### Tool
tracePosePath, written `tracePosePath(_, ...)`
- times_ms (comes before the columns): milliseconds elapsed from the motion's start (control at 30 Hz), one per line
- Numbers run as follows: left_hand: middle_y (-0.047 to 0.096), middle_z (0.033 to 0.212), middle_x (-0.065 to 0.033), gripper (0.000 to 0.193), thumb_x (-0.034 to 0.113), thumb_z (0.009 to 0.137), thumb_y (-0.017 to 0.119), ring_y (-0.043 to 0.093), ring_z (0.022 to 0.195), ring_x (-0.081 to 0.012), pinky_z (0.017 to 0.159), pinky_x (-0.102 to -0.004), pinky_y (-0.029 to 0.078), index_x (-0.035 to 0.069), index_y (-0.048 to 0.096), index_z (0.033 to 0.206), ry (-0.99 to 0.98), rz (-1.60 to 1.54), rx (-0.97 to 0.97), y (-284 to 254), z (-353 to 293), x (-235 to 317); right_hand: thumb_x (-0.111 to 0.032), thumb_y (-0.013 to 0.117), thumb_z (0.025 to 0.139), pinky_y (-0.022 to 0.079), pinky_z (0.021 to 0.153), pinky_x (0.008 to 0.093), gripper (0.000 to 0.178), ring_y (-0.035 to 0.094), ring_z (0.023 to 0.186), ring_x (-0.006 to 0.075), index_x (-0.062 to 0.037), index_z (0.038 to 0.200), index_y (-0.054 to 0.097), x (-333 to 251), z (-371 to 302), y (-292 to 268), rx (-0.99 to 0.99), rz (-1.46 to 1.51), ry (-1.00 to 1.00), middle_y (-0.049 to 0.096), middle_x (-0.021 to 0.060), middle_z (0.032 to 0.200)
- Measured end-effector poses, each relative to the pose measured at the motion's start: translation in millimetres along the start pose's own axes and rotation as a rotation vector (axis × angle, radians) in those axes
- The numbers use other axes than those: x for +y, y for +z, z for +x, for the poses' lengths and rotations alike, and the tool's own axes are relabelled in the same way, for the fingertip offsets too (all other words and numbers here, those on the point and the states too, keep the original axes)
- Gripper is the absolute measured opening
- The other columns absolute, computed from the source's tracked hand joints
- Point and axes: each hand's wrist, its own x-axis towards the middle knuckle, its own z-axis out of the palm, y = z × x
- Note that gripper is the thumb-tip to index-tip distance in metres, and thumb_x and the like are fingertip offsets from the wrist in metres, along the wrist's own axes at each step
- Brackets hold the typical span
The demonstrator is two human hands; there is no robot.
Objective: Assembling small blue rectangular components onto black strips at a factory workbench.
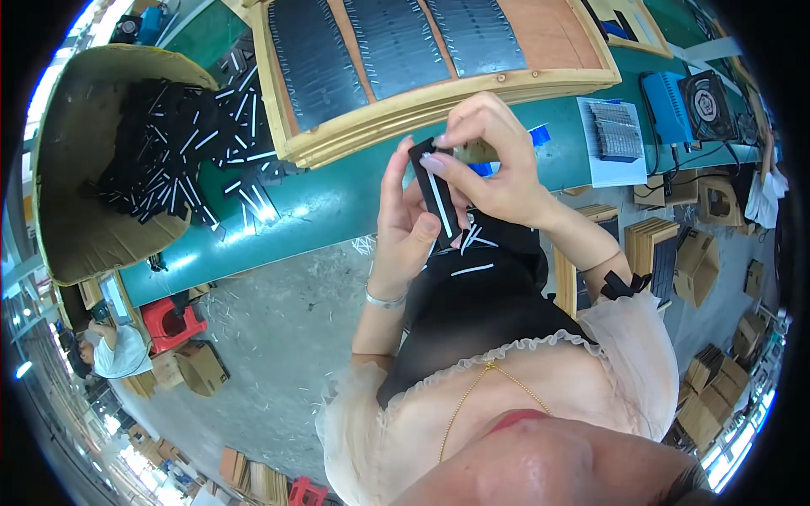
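A flat, narrow black piece with a white strip along it (436, 196) is held up in front of my body, tilted. Its long sides rest between the fingers and thumb of my left hand (400, 232), which is closed around it. At its upper end, the thumb and fingertips of my right hand (499, 158) pinch the piece near the top of the white strip. Whether the right fingers are peeling or pressing the strip cannot be told. Loose white strips (472, 270) lie on my black-clothed lap below the hands.
A wooden-framed tray (557, 42) with rows of black pieces sits on the green bench (329, 202). Left, an open cardboard box (72, 169) spills similar pieces. Right are a stack of grey pieces (614, 131) and a blue fan device (666, 105). Another person (122, 350) sits far left.
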Motion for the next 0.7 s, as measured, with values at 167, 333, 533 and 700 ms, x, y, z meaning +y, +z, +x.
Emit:
tracePosePath(167,0.061,0.100,-0.0162,0.079,0.040,0.095,0.055,0.058,0.074,-0.0149,0.052,-0.0232,0.046,0.019,0.006,0.152,0.002,-0.020,0.209,-13.3,-4.7,4.5,-0.011,0.080,0.072,0.037,0.075,0.0251,0.031,0.050,0.087,0.0168,-0.0059,0.093,0.059,-16.9,-20.0,-23.4,-0.250,0.513,0.228,0.054,0.0079,0.092)
tracePosePath(333,0.065,0.104,-0.0251,0.051,0.034,0.099,0.049,0.059,0.065,-0.0145,0.051,-0.0208,0.044,0.003,0.042,0.139,-0.114,0.004,0.175,-37.5,-18.6,7.3,-0.016,0.082,0.071,0.043,0.070,0.0294,0.023,0.055,0.081,0.0158,-0.0067,0.086,0.067,-17.4,-42.6,-41.3,-0.718,0.040,0.473,0.055,0.0032,0.084)
tracePosePath(533,0.066,0.103,-0.0165,0.035,0.020,0.099,0.050,0.062,0.060,-0.0148,0.046,-0.0200,0.040,-0.004,0.055,0.124,-0.453,0.109,-0.012,-42.3,-28.2,9.7,-0.014,0.058,0.095,0.044,0.078,0.0274,0.018,0.056,0.083,0.0120,0.0022,0.097,0.064,6.8,-72.6,-37.9,-0.483,0.382,0.794,0.059,0.0041,0.086)
tracePosePath(700,0.059,0.120,-0.0219,0.039,0.013,0.095,0.056,0.066,0.072,-0.0221,0.052,-0.0229,0.046,-0.004,0.048,0.129,-0.285,-0.134,0.279,-26.7,-29.5,-4.9,-0.025,0.062,0.093,0.026,0.050,0.0181,0.025,0.038,0.057,0.0005,-0.0079,0.075,0.059,7.8,-88.0,-27.0,-0.186,0.513,1.076,0.052,-0.0048,0.067)
